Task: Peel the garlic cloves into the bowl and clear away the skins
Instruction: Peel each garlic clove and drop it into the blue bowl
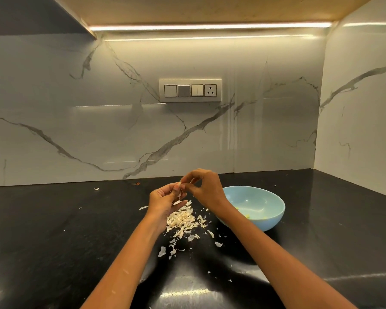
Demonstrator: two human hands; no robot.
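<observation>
Garlic skins point(183, 219) are heaped on the black desk point(54, 230), directly below the two raised hands, with loose flakes scattered toward the near edge and a few strays lying farther left. A garlic clove point(179, 188) is held above the heap between both hands: the left hand point(165, 200) is seen palm-up with its fingers curled round the clove, and the right hand point(204, 186) is brought in from the right, its thumb and fingertips pinched on the clove's upper end. The clove itself is mostly hidden by the fingers, so how much skin remains on it cannot be told. A light blue bowl point(267, 219) is set on the desk just to the right of the heap, partly covered by the right forearm; a few pale yellowish pieces are visible at its bottom, near the forearm. The desk is backed by a white marble-veined wall point(76, 119), on which a switch plate point(190, 90) with three switches and a socket is mounted. A lit strip point(210, 26) is fixed under the cabinet above.
</observation>
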